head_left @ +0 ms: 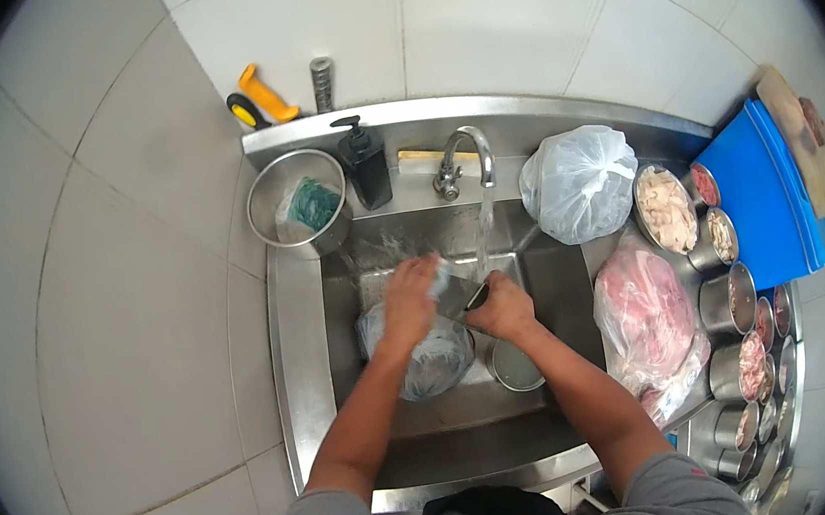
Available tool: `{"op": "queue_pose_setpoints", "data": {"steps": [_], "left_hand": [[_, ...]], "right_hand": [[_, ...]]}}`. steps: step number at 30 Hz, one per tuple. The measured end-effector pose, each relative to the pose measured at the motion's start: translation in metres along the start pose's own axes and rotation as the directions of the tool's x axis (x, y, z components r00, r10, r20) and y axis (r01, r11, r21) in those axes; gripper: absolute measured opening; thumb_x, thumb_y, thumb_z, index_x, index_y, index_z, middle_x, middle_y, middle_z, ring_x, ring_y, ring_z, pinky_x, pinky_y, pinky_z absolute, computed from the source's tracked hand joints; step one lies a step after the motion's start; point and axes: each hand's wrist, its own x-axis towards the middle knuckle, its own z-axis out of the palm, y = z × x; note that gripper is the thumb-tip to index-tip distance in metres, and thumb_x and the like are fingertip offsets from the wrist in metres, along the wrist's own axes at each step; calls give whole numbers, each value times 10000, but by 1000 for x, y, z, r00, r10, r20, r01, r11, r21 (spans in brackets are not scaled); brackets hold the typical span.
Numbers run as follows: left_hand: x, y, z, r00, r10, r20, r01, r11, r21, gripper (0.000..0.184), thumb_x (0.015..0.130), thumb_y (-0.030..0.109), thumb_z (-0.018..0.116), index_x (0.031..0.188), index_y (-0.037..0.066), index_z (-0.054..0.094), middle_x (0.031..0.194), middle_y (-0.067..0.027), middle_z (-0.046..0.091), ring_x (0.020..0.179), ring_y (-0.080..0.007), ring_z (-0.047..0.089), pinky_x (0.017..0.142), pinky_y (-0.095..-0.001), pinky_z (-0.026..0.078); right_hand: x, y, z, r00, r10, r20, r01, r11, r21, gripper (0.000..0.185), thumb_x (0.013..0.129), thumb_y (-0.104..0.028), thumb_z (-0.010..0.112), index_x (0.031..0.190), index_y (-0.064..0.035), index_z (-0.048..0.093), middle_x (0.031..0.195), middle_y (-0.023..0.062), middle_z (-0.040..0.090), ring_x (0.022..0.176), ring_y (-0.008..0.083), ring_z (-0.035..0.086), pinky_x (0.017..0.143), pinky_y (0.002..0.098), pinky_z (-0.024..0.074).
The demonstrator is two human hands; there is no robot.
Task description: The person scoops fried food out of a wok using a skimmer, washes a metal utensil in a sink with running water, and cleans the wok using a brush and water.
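A broad-bladed knife [454,299] is held over a metal sink [473,452], tilted, just beside a stream of water [483,235] falling from a curved tap [450,161]. The right hand [501,308] is clamped on its dark handle. The left hand [409,296], blurred, is at the blade with a pale cloth or scrubber [443,278]; whether its fingers are fully closed cannot be told.

The step in hand appears to be scrubbing the blade at the running tap. The next move calls for a firm handle grip and for the left fingers to stay clear of the edge.

Below the hands, a clear plastic bag [434,368] lies in the sink, with a round metal dish [516,363] to its right. Behind, left of the tap, stand a black pump bottle [366,169] and a steel pot [319,244]. To the right are a knotted white bag [578,190], a bag of pink meat [645,305] and, farther out, metal tubs [724,305], several holding meat.
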Motion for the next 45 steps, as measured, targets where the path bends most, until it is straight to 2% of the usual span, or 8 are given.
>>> {"op": "queue_pose_setpoints", "data": {"steps": [3, 8, 12, 19, 24, 28, 35, 45], "left_hand": [[-27, -22, 69, 999, -45, -12, 46, 982, 186, 597, 719, -74, 529, 1301, 56, 514, 1344, -130, 501, 1278, -336, 418, 1075, -399, 325], [-61, 2, 89, 845, -431, 315, 521, 534, -666, 561, 803, -68, 477, 1340, 93, 483, 1423, -135, 423, 1371, -334, 294, 1104, -336, 273], [-100, -38, 99, 949, -269, 163, 281, 958, -52, 610, 746, -117, 457, 1322, 81, 501, 1416, -155, 421, 1359, -377, 293, 1108, -407, 269], [-125, 36, 110, 890, -454, -39, 400, 820, -409, 699, 786, -108, 439, 1440, 108, 320, 1518, -151, 231, 1409, -347, 187, 1134, -386, 201], [-93, -23, 109, 804, -570, -171, 388, 720, -575, 653, 850, -55, 470, 1456, 109, 290, 1520, -178, 213, 1415, -310, 188, 1132, -359, 188], [-89, -37, 108, 829, -553, -85, 430, 726, -537, 601, 854, 1, 521, 1424, 85, 348, 1503, -180, 253, 1394, -355, 220, 1135, -408, 194], [-129, 43, 90, 957, -290, 6, 282, 923, -261, 520, 829, 39, 543, 1341, 76, 464, 1455, -158, 354, 1368, -374, 270, 1124, -467, 201], [-50, -87, 43, 962, -75, 264, -15, 946, 324, 482, 816, 38, 465, 1295, 60, 508, 1395, -115, 452, 1334, -313, 353, 1133, -456, 205]], "right_hand": [[-5, 3, 3, 999, -37, -10, 37, 998, 49, 566, 565, -294, 759, 1004, 11, 572, 961, 209, 645, 919, 343, 633, 809, 394, 500], [-3, 30, 35, 996, 36, -83, -27, 994, 106, 514, 554, -262, 754, 960, 7, 591, 947, 211, 648, 923, 347, 634, 798, 388, 498], [-20, 24, 39, 996, 55, -67, -55, 998, 1, 495, 560, -252, 742, 952, 11, 591, 957, 221, 651, 937, 344, 640, 808, 381, 498], [-5, 46, 71, 976, 37, -216, -5, 989, 147, 504, 583, -221, 745, 958, 85, 601, 843, 204, 663, 815, 312, 661, 740, 358, 510], [-25, 19, 41, 902, 310, 302, -432, 639, 636, 265, 635, -143, 721, 729, 66, 588, 602, 64, 541, 466, 160, 485, 400, 331, 361], [-27, 34, 47, 897, 363, 251, -422, 539, 729, 242, 627, -143, 722, 699, 40, 581, 561, 51, 517, 419, 136, 438, 357, 324, 293], [-4, 52, 51, 994, 99, -46, -89, 978, 188, 411, 579, -228, 736, 840, 61, 607, 749, 180, 641, 753, 306, 656, 670, 382, 508], [-58, -2, 4, 976, -211, 60, 219, 951, -216, 504, 565, -314, 754, 920, 6, 596, 885, 193, 659, 886, 337, 648, 782, 399, 509]]}}
